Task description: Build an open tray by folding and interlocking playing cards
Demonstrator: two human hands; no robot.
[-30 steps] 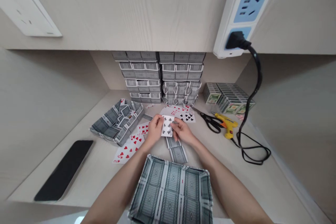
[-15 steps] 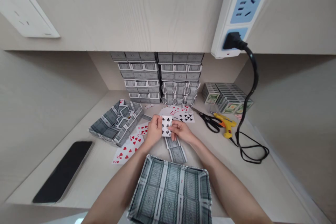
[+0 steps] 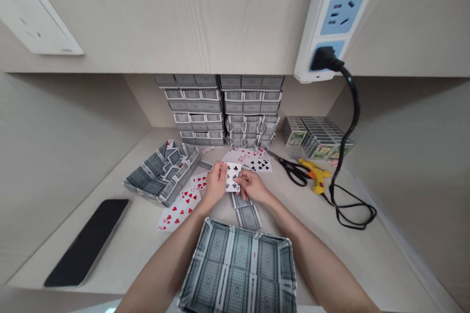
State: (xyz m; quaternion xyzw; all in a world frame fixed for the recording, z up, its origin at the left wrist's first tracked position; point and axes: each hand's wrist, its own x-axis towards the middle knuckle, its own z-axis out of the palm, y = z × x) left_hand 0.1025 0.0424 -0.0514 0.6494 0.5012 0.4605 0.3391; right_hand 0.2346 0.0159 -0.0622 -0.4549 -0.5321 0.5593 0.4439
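Observation:
A white playing card with black clubs [image 3: 232, 176] is held upright between both hands, its face towards me. My left hand [image 3: 216, 181] pinches its left edge. The fingers of my right hand [image 3: 251, 185] grip its lower right part. Just below lie cards with grey patterned backs [image 3: 248, 217]. Red heart cards [image 3: 178, 213] spread over the table to the left, and more face-up cards [image 3: 257, 164] lie behind my hands. Nearest me, between my forearms, is an open box made of grey-backed cards [image 3: 235, 266].
On the left are a card-made tray [image 3: 147, 181] with loose pieces and a black phone [image 3: 88, 242]. Stacked card boxes [image 3: 198, 105] stand behind. Scissors [image 3: 293, 171], a yellow glue gun [image 3: 320, 176], its black cable and packed decks [image 3: 319, 134] are on the right.
Both hands keep hold of the clubs card, which has hardly moved. The right fingers have shifted slightly at its edge, and the whole view has moved very slightly.

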